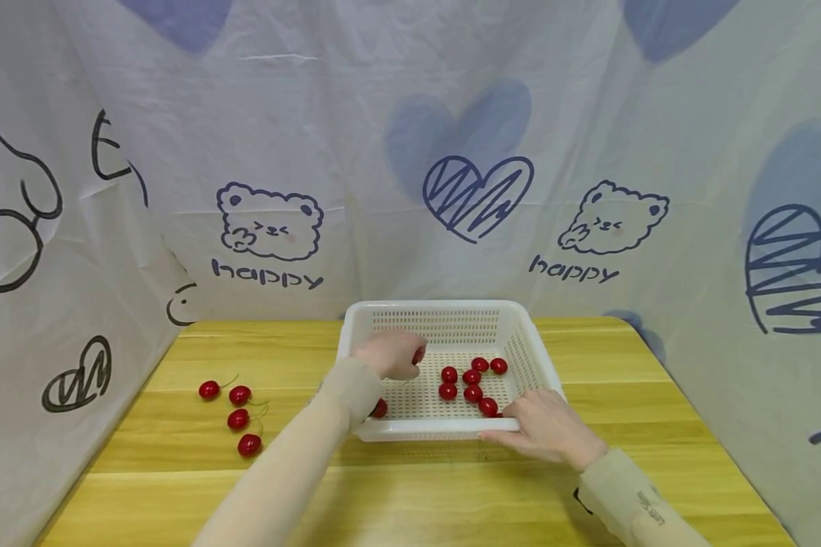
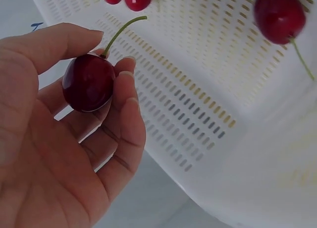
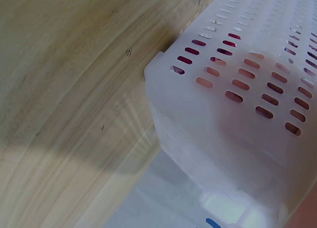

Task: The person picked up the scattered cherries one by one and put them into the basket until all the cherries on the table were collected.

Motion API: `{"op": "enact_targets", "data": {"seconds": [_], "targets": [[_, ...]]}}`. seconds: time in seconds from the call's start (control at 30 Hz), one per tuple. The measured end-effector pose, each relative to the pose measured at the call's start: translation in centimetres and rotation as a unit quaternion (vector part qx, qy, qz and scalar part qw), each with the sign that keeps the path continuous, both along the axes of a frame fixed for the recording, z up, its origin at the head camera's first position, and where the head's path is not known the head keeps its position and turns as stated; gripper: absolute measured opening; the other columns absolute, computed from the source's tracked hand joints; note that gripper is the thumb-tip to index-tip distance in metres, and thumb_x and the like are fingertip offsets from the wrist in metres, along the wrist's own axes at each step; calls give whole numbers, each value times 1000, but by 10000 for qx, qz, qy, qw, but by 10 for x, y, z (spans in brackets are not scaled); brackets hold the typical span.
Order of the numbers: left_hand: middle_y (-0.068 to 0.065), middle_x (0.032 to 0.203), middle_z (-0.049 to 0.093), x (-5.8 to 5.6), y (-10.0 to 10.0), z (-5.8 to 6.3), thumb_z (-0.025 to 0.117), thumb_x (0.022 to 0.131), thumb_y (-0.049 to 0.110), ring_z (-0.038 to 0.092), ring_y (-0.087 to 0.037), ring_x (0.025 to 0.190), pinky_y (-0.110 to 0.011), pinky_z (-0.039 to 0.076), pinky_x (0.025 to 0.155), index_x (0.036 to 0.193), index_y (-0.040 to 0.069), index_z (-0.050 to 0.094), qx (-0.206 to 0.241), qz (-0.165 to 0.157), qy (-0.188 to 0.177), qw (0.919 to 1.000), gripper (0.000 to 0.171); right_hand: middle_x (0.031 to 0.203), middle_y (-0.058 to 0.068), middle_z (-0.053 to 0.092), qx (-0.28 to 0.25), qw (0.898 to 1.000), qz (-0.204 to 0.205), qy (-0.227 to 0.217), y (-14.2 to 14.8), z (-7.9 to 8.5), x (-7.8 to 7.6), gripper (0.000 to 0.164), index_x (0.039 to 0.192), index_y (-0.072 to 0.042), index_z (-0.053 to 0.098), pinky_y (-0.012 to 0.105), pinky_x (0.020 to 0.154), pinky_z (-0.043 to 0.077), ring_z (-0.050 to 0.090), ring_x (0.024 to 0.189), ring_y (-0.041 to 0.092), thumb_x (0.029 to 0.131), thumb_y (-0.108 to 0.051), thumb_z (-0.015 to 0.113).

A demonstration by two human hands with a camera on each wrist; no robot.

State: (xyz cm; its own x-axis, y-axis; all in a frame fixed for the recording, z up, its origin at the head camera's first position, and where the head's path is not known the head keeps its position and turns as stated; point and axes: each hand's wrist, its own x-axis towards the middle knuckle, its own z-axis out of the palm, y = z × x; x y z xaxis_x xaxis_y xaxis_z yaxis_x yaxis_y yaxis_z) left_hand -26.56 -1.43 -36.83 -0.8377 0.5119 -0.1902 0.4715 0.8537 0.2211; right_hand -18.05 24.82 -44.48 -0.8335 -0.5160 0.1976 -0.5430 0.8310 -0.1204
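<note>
Inside the white slotted plastic basket [image 1: 445, 306], my left hand [image 1: 390, 354] pinches a dark red cherry [image 2: 89, 83] with a green stem between thumb and fingers. In the left wrist view the cherry is held above the basket's side, stem pointing up and right. My right hand [image 1: 549, 427] grips the basket's front right corner, thumb outside and fingers over the rim. Through the slots of the basket wall [image 3: 198, 109], parts of those fingers show in the right wrist view. Several red cherries [image 1: 472, 393] lie on the basket floor; another cherry [image 1: 379, 409] is partly behind my left wrist.
On the wooden table [image 1: 629, 425], left of the basket, lies a small group of stemmed cherries [image 1: 239, 418]. Behind the table hangs a pale curtain [image 1: 383, 228] printed with hearts and bears, close to the basket's back. More curtain borders both sides.
</note>
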Motion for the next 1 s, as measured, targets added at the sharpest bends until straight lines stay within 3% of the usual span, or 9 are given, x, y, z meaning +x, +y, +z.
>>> {"op": "enact_targets", "data": {"seconds": [0.4, 0.77, 1.0], "targets": [[2, 69, 50, -3, 7, 0, 64, 81, 10, 46, -12, 65, -25, 37, 58, 78, 16, 52, 205, -333, 213, 9990, 13, 45, -19, 38, 12, 10000, -35, -13, 0, 1, 1, 50, 54, -32, 49, 21, 43, 33, 36, 41, 0, 80, -75, 47], [3, 67, 50, -5, 7, -4, 63, 79, 9, 46, -12, 63, -25, 37, 57, 75, 16, 52, 257, -261, 275, 9990, 14, 45, -19, 38, 8, 10000, -13, -59, -1, 0, 0, 49, 54, -32, 48, 21, 42, 32, 35, 40, 0, 80, -73, 49], [3, 66, 54, -2, 3, 0, 63, 77, 8, 49, -13, 62, -27, 40, 55, 71, 15, 56, -30, 52, 47, 10000, 11, 44, -19, 37, 9, 10000, -2, 4, 0, -1, 0, 49, 54, -32, 49, 21, 42, 31, 34, 40, 0, 80, -74, 49]]}}
